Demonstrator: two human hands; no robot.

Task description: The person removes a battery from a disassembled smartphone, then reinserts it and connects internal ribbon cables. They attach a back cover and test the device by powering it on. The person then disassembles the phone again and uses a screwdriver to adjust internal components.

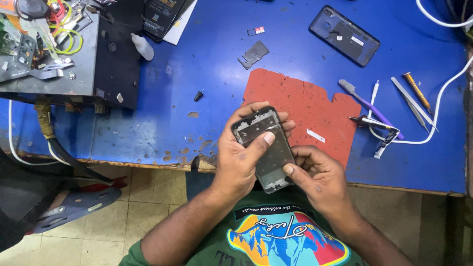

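I hold a dark phone frame (pixel 268 157), opened so its inner parts show, over the front edge of the blue table (pixel 207 69). My left hand (pixel 241 157) wraps around its left side, thumb pressed across the upper part. My right hand (pixel 315 175) grips the lower right side, thumb on the frame's face. Behind the phone lies a torn red mat (pixel 305 106) with a small white strip (pixel 315 135) on it.
A dark back cover (pixel 345 35) lies at the far right. A small metal plate (pixel 253 54) and a white dropper bottle (pixel 143 47) lie behind. A brush, tweezers, screwdriver (pixel 416 91) and white cable (pixel 438 98) are at right. A cluttered dark box (pixel 54 49) stands far left.
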